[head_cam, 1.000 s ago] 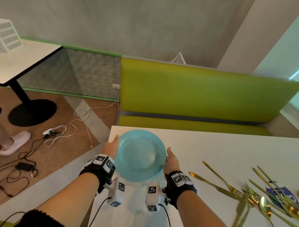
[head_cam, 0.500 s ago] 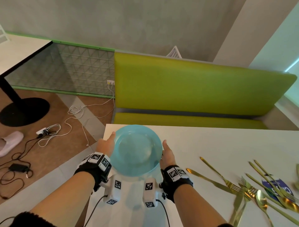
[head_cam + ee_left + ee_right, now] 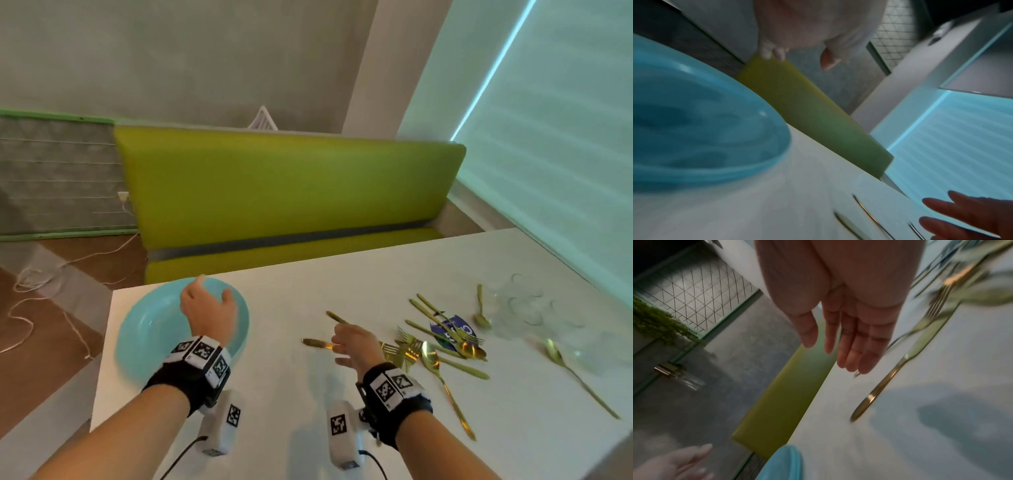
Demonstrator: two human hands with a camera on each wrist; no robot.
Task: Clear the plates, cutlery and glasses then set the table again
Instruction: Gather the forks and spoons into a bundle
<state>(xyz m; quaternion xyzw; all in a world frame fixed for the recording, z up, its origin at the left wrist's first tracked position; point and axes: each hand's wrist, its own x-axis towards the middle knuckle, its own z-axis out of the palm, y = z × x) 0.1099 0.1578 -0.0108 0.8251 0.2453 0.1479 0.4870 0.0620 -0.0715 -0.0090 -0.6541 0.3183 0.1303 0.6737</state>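
Note:
A light blue plate (image 3: 150, 335) lies flat on the white table (image 3: 308, 394) at its near-left corner; it also fills the left of the left wrist view as the plate (image 3: 694, 129). My left hand (image 3: 212, 291) hovers over the plate's far right part, fingers relaxed and holding nothing. My right hand (image 3: 342, 346) is to the right over two gold knives (image 3: 313, 342), fingers straight and spread, gripping nothing; the right wrist view shows its open palm (image 3: 849, 345) above a knife (image 3: 890, 373). More gold cutlery (image 3: 442, 346) lies piled further right.
Several clear glasses (image 3: 527, 305) stand at the table's far right, blurred. A blue packet (image 3: 452, 330) lies under the cutlery pile. A green bench (image 3: 291, 192) runs along the far side of the table. White cables (image 3: 41, 281) lie on the floor at left.
Both hands held the plate by its rim above the table corner; now it lies on the table and both hands have let go. The right hand has moved right over the knives.

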